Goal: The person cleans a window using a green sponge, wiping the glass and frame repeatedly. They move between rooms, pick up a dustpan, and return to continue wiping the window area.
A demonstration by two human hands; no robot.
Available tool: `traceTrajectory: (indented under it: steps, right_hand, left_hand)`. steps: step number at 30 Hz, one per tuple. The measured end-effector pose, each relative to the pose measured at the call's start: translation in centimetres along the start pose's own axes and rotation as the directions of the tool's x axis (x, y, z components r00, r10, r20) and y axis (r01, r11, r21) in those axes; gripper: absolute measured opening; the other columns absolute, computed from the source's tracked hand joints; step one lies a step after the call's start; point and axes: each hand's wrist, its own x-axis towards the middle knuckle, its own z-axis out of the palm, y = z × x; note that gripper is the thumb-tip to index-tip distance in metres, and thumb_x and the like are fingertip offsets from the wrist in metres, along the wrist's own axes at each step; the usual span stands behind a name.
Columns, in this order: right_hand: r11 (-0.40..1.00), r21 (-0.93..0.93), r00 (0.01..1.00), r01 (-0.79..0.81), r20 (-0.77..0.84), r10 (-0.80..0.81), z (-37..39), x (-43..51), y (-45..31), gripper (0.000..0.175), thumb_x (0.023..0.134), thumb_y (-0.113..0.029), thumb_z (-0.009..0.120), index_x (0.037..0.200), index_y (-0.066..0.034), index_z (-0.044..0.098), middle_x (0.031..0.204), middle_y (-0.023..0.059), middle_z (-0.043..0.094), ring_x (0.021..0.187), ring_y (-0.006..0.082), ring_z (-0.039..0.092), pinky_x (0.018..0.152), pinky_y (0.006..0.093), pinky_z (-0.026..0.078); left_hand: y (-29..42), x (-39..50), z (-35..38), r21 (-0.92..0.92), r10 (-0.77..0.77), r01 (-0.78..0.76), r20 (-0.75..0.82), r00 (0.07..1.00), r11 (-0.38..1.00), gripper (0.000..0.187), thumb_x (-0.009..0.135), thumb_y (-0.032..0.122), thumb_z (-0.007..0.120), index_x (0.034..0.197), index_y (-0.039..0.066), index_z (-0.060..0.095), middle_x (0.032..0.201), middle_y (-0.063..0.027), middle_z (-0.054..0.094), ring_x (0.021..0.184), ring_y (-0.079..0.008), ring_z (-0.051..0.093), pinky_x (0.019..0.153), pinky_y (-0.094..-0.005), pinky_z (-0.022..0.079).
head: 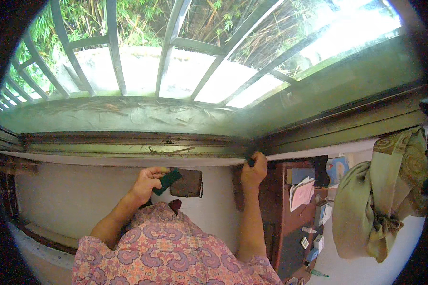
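My left hand pinches a dark green scouring pad between thumb and fingers, in front of my chest and just below the sill edge. Farther right, my right hand is raised to the right corner of the window frame. Its fingers are closed on a small dark object, mostly hidden by shadow and the hand, so its kind is unclear. Before me runs the sliding-window track, with dark dirt and a dry leaf lying in it.
Metal grille bars stand beyond the window, above an outer ledge with dry leaves. A brown rectangular object is below the sill. On the right are a wooden desk holding papers and small boxes, and a knotted curtain.
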Motion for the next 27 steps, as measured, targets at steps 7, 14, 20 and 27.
traceTrajectory:
  steps: [7,14,20,27]
  right_hand:
    - [0.99,-0.143,0.986,0.0,0.165,0.023,1.2,-1.2,1.0,0.039,0.075,-0.002,0.065,0.114,-0.0049,0.058,0.107,0.0179,0.062,0.103,0.0381,0.057,0.09,0.0443,0.046]
    - [0.985,-0.149,0.976,0.089,0.208,-0.057,0.3,-1.3,1.6,0.039,0.073,-0.001,0.067,0.111,-0.0046,0.061,0.113,0.0194,0.058,0.105,0.0405,0.057,0.087,0.0444,0.05]
    - [0.923,-0.361,0.878,0.132,0.475,0.06,-2.0,1.3,-0.4,0.038,0.074,-0.012,0.066,0.111,-0.0058,0.062,0.114,0.0196,0.058,0.097,0.038,0.062,0.073,0.0484,0.054]
    - [0.84,-0.467,0.813,0.276,0.579,0.055,-2.6,3.3,-2.4,0.034,0.076,-0.007,0.064,0.11,-0.0018,0.066,0.103,0.0217,0.059,0.085,0.0389,0.065,0.063,0.0484,0.053]
  left_hand:
    - [-0.4,-0.4,-1.2,0.028,-0.046,0.047,-0.004,0.999,0.999,0.048,0.063,-0.004,0.054,0.11,-0.004,0.064,0.096,-0.0086,0.067,0.082,-0.0163,0.062,0.07,-0.0263,0.05]
    - [0.5,-1.7,-2.5,0.113,-0.137,0.142,-0.053,0.989,0.983,0.049,0.064,-0.006,0.053,0.111,-0.001,0.065,0.095,-0.0079,0.067,0.08,-0.016,0.061,0.069,-0.0272,0.05]
    - [0.3,-1.4,-3.2,0.136,-0.139,0.135,0.023,0.99,0.982,0.05,0.065,-0.008,0.054,0.114,-0.002,0.064,0.096,-0.0088,0.067,0.08,-0.0161,0.061,0.071,-0.0283,0.05]
    - [0.8,-1.7,-3.5,0.166,-0.149,0.13,0.109,0.983,0.978,0.049,0.068,-0.007,0.055,0.116,-0.002,0.061,0.101,-0.0112,0.068,0.083,-0.0166,0.063,0.074,-0.0298,0.051]
